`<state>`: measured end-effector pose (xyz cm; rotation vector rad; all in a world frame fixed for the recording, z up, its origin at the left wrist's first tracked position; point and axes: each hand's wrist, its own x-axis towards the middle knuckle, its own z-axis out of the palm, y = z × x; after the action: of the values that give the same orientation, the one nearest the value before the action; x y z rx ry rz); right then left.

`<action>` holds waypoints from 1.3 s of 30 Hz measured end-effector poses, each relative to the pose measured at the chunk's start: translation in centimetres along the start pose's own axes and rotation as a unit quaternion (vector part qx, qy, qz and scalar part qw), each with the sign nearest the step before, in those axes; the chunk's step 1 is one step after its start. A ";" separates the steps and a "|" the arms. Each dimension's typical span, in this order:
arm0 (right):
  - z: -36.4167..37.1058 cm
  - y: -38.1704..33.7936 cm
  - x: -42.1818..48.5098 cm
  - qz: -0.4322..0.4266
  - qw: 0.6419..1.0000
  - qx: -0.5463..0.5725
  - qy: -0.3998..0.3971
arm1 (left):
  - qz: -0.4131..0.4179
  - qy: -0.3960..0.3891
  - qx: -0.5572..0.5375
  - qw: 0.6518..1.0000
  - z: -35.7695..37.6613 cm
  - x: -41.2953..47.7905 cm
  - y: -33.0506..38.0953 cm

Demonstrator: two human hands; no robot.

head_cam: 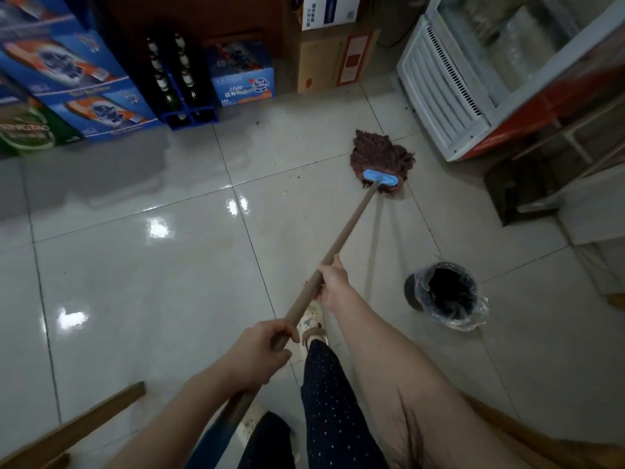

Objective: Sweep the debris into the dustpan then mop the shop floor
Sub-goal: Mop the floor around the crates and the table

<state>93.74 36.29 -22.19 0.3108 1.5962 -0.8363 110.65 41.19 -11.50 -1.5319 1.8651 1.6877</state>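
Partly hidden, the mop handle [341, 236] vanishes under the left hand [260, 353] at 6 o'clock. Both hands grip it, right hand [333, 282] ahead; the mop head [380, 157] lies at 1 o'clock.

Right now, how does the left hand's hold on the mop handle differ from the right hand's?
The left hand grips the mop handle near its upper end, close to the body; the right hand grips farther down, nearer the mop head. The left wraps from the handle's left side, the right from its right side. Both are closed around it.
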 end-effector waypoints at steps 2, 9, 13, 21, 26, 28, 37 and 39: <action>0.3 3.5 -1.8 0.004 1.000 0.014 -0.005 | -0.004 -0.009 0.015 1.000 0.0 -2.7 -2.5; 0.9 12.9 -7.4 0.022 0.999 0.047 0.006 | -0.004 -0.057 0.052 0.997 0.2 -11.0 -7.8; 0.4 14.5 -8.7 0.021 0.997 0.071 0.007 | 0.000 -0.070 0.071 0.995 -0.2 -12.1 -8.1; -0.5 9.7 -6.0 0.013 0.993 0.116 0.005 | 0.017 -0.068 0.110 0.991 -1.5 -7.4 -4.5; -2.3 3.5 -2.8 0.009 0.994 0.104 0.019 | 0.023 -0.070 0.096 0.993 -1.7 -1.7 -0.8; -3.8 0.7 -1.2 0.008 0.996 0.092 0.022 | 0.026 -0.077 0.083 0.993 -1.1 0.9 1.5; -8.5 -13.6 5.5 -0.026 0.994 0.093 0.042 | 0.058 -0.100 0.055 0.992 -1.5 13.4 12.4; -8.7 -15.1 6.2 -0.026 0.994 0.098 0.049 | 0.061 -0.103 0.054 0.991 -2.0 14.6 13.4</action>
<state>76.42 29.87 -22.99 0.4579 1.6213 -1.0335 94.86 29.17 -12.99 -1.1752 1.9398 1.6919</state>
